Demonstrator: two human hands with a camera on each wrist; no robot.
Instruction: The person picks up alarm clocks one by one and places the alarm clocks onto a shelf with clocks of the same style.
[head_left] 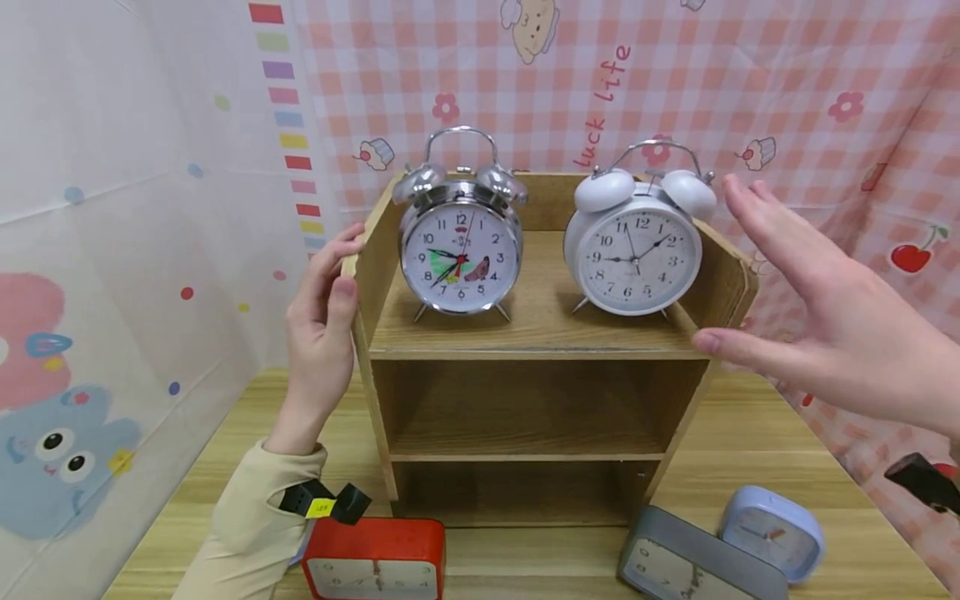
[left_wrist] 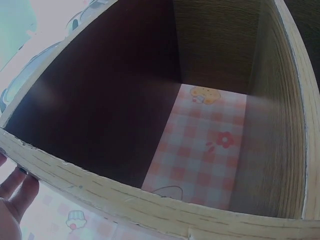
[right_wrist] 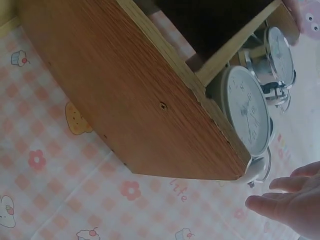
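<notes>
A wooden shelf unit [head_left: 517, 354] stands on the table. On its top level are a silver twin-bell alarm clock [head_left: 461, 267] at the left and a white twin-bell alarm clock [head_left: 637, 258] at the right, both facing front. My left hand [head_left: 322, 321] rests against the outside of the left side panel, fingertips and thumb along its front edge. To the right of the shelf, my right hand [head_left: 847, 321] is spread with straight fingers and holds nothing. In the right wrist view its fingers [right_wrist: 287, 200] stand apart from the side panel [right_wrist: 135, 100].
In front of the shelf, a red rectangular clock [head_left: 375, 542] is at the left. A grey clock [head_left: 701, 554] and a lavender clock [head_left: 776, 533] stand at the right. Behind hangs a pink checked cloth [head_left: 450, 67]; a white patterned cloth [head_left: 150, 167] is on the left.
</notes>
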